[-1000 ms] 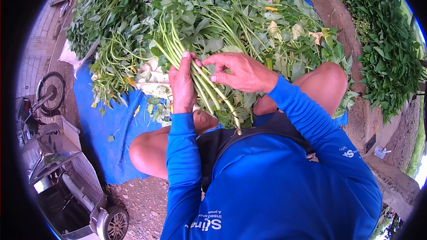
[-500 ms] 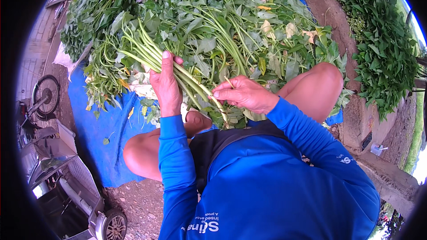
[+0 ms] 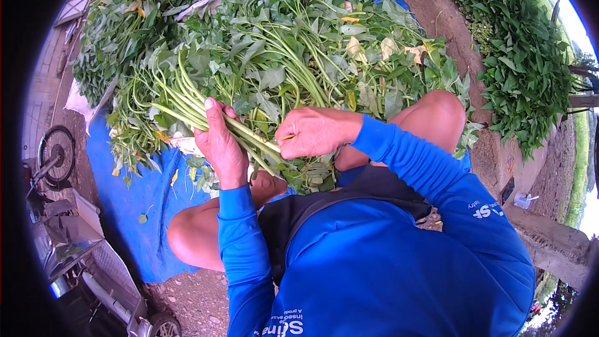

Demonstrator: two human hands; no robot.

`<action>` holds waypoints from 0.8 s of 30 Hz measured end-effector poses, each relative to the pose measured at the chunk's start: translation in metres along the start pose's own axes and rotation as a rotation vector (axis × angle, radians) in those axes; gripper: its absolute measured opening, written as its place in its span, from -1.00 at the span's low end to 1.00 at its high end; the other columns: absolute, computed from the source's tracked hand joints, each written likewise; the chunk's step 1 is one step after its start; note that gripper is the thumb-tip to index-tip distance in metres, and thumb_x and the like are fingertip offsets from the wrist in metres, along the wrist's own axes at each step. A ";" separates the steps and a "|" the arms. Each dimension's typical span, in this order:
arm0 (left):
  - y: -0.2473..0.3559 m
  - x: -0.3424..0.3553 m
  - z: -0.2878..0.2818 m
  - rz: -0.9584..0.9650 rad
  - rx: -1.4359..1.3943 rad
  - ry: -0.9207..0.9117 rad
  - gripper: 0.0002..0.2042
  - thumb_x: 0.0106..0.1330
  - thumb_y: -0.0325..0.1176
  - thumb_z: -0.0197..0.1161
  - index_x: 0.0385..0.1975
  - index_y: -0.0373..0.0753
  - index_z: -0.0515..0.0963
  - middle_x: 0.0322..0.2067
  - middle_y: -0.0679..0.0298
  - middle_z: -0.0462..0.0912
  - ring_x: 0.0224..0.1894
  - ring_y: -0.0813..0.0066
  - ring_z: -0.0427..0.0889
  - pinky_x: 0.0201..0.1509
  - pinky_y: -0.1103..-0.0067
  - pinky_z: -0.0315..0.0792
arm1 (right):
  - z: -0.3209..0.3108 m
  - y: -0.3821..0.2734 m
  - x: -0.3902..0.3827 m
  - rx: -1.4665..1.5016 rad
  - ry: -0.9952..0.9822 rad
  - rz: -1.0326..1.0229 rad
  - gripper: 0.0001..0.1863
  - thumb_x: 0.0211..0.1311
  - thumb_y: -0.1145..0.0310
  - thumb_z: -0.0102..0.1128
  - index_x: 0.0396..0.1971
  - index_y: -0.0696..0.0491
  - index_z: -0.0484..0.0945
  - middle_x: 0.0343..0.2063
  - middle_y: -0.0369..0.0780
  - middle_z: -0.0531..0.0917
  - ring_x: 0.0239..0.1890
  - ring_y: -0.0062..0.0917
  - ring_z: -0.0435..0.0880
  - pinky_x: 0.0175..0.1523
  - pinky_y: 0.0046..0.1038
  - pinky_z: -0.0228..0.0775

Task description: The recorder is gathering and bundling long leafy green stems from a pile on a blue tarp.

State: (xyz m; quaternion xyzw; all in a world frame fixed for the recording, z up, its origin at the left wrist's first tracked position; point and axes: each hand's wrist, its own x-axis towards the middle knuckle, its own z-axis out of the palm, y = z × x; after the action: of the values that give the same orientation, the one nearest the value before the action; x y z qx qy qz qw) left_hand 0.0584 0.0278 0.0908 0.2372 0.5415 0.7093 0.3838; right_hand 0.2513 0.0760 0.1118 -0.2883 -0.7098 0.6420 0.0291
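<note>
A bunch of leafy greens [image 3: 187, 103] with long pale-green stems lies slantwise in my left hand [image 3: 221, 150]. My left fingers wrap round the stems, thumb on top, and the leafy ends reach up and left over the heap. At the cut ends, my right hand [image 3: 318, 132] is closed with its back turned up. A thin pale strip shows at its thumb, by the stems; the fingers hide most of it. Under and beyond both hands spreads a large heap of loose greens [image 3: 274, 50], with some yellowed leaves.
A blue tarp [image 3: 146, 218] lies under the heap. Tied-looking dark greens [image 3: 521, 56] are piled at the right, past a concrete ledge [image 3: 443, 12]. A bicycle wheel [image 3: 57, 156] and a metal cart [image 3: 106, 262] stand at the left. A small plastic cup [image 3: 523, 200] sits at the right.
My right hand has moved left along the stems and rolled over, closing at their ends. The lower stem tips are now hidden behind it. The whole view has shifted slightly.
</note>
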 end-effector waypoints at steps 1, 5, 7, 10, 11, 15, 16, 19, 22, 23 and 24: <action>-0.001 0.009 -0.008 0.011 -0.068 0.043 -0.74 0.59 -0.12 0.24 -0.26 -0.17 0.51 -0.48 0.34 0.55 -0.48 0.62 0.48 -0.41 0.63 0.39 | -0.004 -0.014 -0.005 -0.346 -0.157 0.072 -0.76 0.17 0.27 0.19 -0.43 0.15 0.68 -0.56 -0.09 0.64 -0.47 -0.29 0.61 -0.30 -0.19 0.39; 0.034 0.044 -0.040 -0.020 -0.166 0.117 -0.79 0.57 -0.17 0.28 -0.26 -0.15 0.53 -0.44 0.40 0.54 -0.43 0.66 0.49 -0.33 0.68 0.39 | -0.055 0.031 -0.028 -0.835 -0.195 0.387 -0.74 0.08 0.31 0.22 -0.31 0.15 0.73 -0.42 0.07 0.71 -0.27 0.05 0.69 -0.08 -0.03 0.54; 0.037 0.047 -0.037 -0.027 -0.152 0.096 -0.80 0.56 -0.19 0.30 -0.21 -0.18 0.55 -0.42 0.40 0.55 -0.41 0.67 0.50 -0.34 0.67 0.41 | -0.117 0.102 -0.041 -1.348 0.319 0.537 -0.75 0.12 0.32 0.25 -0.29 0.16 0.75 -0.39 0.07 0.73 -0.20 0.01 0.75 -0.01 -0.02 0.57; 0.034 0.038 -0.031 -0.009 -0.130 0.109 -0.81 0.55 -0.20 0.32 -0.19 -0.19 0.55 -0.40 0.40 0.57 -0.40 0.67 0.52 -0.35 0.67 0.42 | -0.161 0.148 -0.001 -1.200 0.682 0.393 -0.70 0.18 0.29 0.31 -0.16 0.14 0.73 -0.19 0.08 0.76 -0.09 -0.03 0.77 0.06 -0.04 0.59; 0.033 0.035 -0.030 0.006 -0.114 0.129 -0.81 0.54 -0.22 0.32 -0.18 -0.19 0.55 -0.39 0.39 0.58 -0.39 0.67 0.53 -0.35 0.67 0.43 | -0.171 0.146 0.030 -0.911 0.540 0.495 -0.63 0.17 0.28 0.33 -0.05 0.13 0.68 -0.10 0.10 0.74 -0.03 -0.01 0.75 0.12 -0.06 0.57; 0.023 0.028 -0.012 -0.091 -0.063 0.080 -0.80 0.53 -0.19 0.33 -0.20 -0.17 0.54 -0.42 0.40 0.57 -0.43 0.69 0.51 -0.41 0.71 0.41 | -0.149 0.185 0.096 -0.590 0.655 0.673 -0.47 0.18 0.27 0.34 0.17 0.08 0.58 0.05 0.13 0.70 0.13 0.02 0.70 0.28 -0.09 0.52; 0.015 0.030 -0.017 -0.106 -0.089 0.048 -0.81 0.54 -0.21 0.32 -0.18 -0.18 0.54 -0.39 0.39 0.59 -0.43 0.70 0.54 -0.44 0.73 0.42 | -0.140 0.190 0.104 -0.511 0.787 0.636 -0.50 0.17 0.28 0.34 0.13 0.08 0.61 0.04 0.14 0.71 0.13 0.03 0.70 0.28 -0.09 0.52; 0.014 0.024 -0.024 -0.128 -0.078 0.038 -0.82 0.54 -0.23 0.32 -0.15 -0.18 0.54 -0.36 0.38 0.61 -0.41 0.70 0.57 -0.42 0.72 0.43 | -0.132 0.197 0.118 -0.426 0.920 0.583 -0.53 0.16 0.28 0.34 0.09 0.09 0.65 0.02 0.14 0.72 0.14 0.05 0.69 0.29 -0.09 0.51; 0.019 0.026 -0.028 -0.152 -0.048 0.045 -0.84 0.54 -0.25 0.32 -0.14 -0.18 0.54 -0.36 0.38 0.61 -0.40 0.69 0.57 -0.42 0.72 0.44 | -0.146 0.191 0.115 -0.446 0.960 0.492 -0.57 0.16 0.25 0.37 0.03 0.09 0.69 -0.09 0.08 0.76 0.04 -0.02 0.75 0.20 -0.15 0.56; 0.021 0.027 -0.028 -0.155 -0.033 0.057 -0.83 0.53 -0.25 0.33 -0.14 -0.19 0.55 -0.35 0.38 0.61 -0.41 0.69 0.57 -0.42 0.72 0.44 | -0.160 0.186 0.111 -0.365 0.962 0.415 -0.66 0.15 0.23 0.39 -0.11 0.08 0.71 -0.17 0.02 0.78 -0.06 -0.09 0.76 0.13 -0.19 0.58; 0.023 0.028 -0.027 -0.163 -0.017 0.065 -0.83 0.53 -0.25 0.34 -0.15 -0.19 0.55 -0.35 0.38 0.61 -0.41 0.69 0.57 -0.42 0.72 0.44 | -0.170 0.180 0.105 -0.283 0.965 0.345 -0.73 0.15 0.21 0.40 -0.25 0.08 0.73 -0.25 -0.03 0.79 -0.15 -0.15 0.78 0.05 -0.22 0.60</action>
State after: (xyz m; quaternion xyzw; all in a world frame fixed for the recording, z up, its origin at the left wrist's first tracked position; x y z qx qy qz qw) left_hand 0.0152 0.0318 0.1020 0.1662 0.5652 0.6876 0.4245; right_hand 0.3009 0.2763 -0.0605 -0.6645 -0.6377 0.3298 0.2073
